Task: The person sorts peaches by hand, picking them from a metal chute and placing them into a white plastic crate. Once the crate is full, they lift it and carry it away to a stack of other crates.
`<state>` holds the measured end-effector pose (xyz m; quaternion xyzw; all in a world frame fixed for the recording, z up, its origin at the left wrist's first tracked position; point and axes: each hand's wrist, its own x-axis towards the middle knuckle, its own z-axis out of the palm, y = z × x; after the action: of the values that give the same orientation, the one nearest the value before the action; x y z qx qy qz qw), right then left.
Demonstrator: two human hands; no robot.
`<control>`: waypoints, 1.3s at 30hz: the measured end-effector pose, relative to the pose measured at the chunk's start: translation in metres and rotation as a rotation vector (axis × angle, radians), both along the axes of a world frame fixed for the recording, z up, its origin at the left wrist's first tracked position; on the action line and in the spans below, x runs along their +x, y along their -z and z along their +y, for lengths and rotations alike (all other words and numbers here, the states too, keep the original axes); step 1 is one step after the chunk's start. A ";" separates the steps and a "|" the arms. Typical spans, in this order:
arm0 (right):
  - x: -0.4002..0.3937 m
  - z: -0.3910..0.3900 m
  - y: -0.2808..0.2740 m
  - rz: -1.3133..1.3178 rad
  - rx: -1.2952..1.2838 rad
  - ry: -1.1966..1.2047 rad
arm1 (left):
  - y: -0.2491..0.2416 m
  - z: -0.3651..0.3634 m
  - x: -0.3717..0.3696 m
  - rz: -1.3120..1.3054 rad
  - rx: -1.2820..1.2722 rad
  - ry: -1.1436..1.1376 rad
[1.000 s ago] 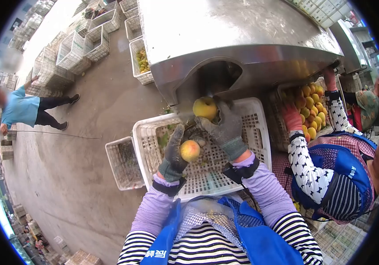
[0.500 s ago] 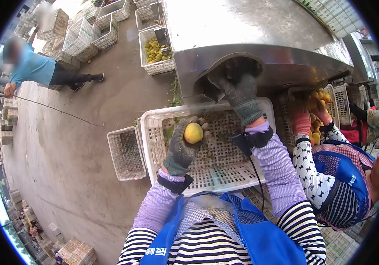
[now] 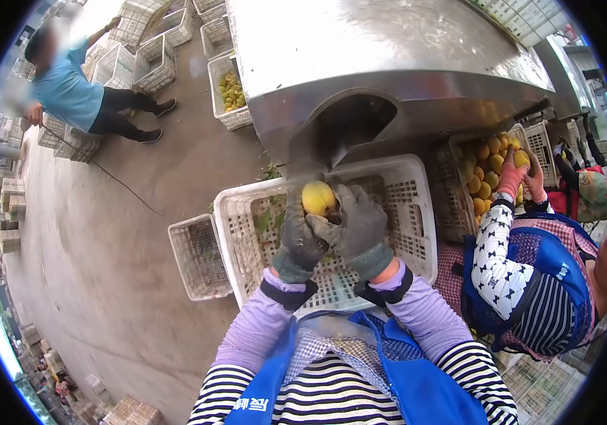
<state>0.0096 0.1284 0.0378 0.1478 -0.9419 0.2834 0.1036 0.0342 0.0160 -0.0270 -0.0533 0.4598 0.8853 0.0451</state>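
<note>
Both of my hands wear dark grey work gloves and meet around one yellow peach (image 3: 318, 198) above a white plastic crate (image 3: 427, 234). My left hand (image 3: 299, 237) is closed on the fruit's left side. From the right, my right hand (image 3: 360, 232) grips it too, its thumb below and its fingers against the side. The crate's slatted floor shows some green leaves (image 3: 269, 221) at the left. Just beyond the crate is a metal chute with a dark arched opening (image 3: 353, 120).
At right, a co-worker's gloved hands (image 3: 519, 173) handle fruit over a crate of yellow-orange fruit (image 3: 484, 170). A smaller crate (image 3: 197, 258) stands left of mine. A person in a blue shirt (image 3: 70, 92) stands near stacked crates at upper left. A metal machine (image 3: 388, 42) fills the top.
My right hand has come out of the chute opening to the peach in my left hand. The peach has risen slightly. The person in blue has lifted an arm to a crate.
</note>
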 end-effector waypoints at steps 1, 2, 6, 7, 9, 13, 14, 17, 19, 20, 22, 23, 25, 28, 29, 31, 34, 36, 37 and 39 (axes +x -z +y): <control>-0.012 -0.001 0.007 0.003 0.002 0.052 | 0.003 0.002 0.000 -0.038 -0.004 -0.027; -0.027 -0.002 0.015 0.008 0.002 0.101 | 0.006 0.003 -0.001 -0.076 -0.007 -0.053; -0.069 -0.011 0.036 -0.031 0.081 0.114 | 0.020 0.000 0.017 -0.339 0.501 -0.140; -0.077 -0.013 0.043 -0.014 0.067 0.111 | 0.028 -0.002 0.022 -0.338 0.488 -0.135; -0.088 -0.019 0.057 0.017 0.045 0.108 | 0.036 -0.006 0.027 -0.351 0.484 -0.137; -0.114 -0.023 0.059 0.127 0.140 0.080 | 0.033 -0.013 0.029 -0.351 0.503 -0.139; -0.120 -0.028 0.055 0.236 0.209 0.107 | 0.032 -0.015 0.027 -0.340 0.503 -0.134; -0.137 -0.036 0.016 0.113 0.442 0.046 | 0.027 -0.015 0.025 -0.373 0.493 -0.180; -0.161 -0.037 0.022 0.018 0.476 -0.043 | 0.021 -0.008 0.024 -0.363 0.514 -0.146; -0.182 -0.034 0.059 0.040 0.433 -0.092 | 0.018 -0.006 0.023 -0.361 0.523 -0.124; -0.168 -0.011 0.053 0.025 0.059 -0.085 | 0.019 0.001 0.019 -0.383 0.502 -0.129; -0.119 0.002 0.004 -0.024 -0.271 -0.018 | 0.021 0.004 0.025 -0.419 0.497 -0.132; -0.066 0.056 0.027 -0.243 -0.411 0.063 | 0.032 0.003 0.036 -0.513 0.520 -0.127; -0.037 0.164 0.142 -0.641 0.180 0.211 | 0.056 0.004 0.049 -0.626 0.486 -0.129; -0.032 0.180 0.166 -0.771 0.448 0.242 | 0.068 0.005 0.054 -0.666 0.472 -0.128; -0.009 0.191 0.220 -0.737 0.588 0.279 | 0.083 0.015 0.068 -0.691 0.429 -0.106; 0.000 0.209 0.328 -0.704 0.660 0.248 | 0.100 0.028 0.072 -0.901 0.346 -0.100; -0.002 0.194 0.350 -0.879 0.613 0.307 | 0.106 0.033 0.078 -0.920 0.333 -0.083; 0.005 0.189 0.354 -0.903 0.470 0.223 | 0.109 0.036 0.078 -0.951 0.309 -0.072; 0.003 0.159 0.284 -0.931 0.189 0.079 | 0.114 0.038 0.075 -0.990 0.317 0.033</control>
<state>0.0127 0.2876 -0.2466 -0.0220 -0.9148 0.2283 -0.3325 0.1097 0.0536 -0.1406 -0.4508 0.2444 0.8121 0.2785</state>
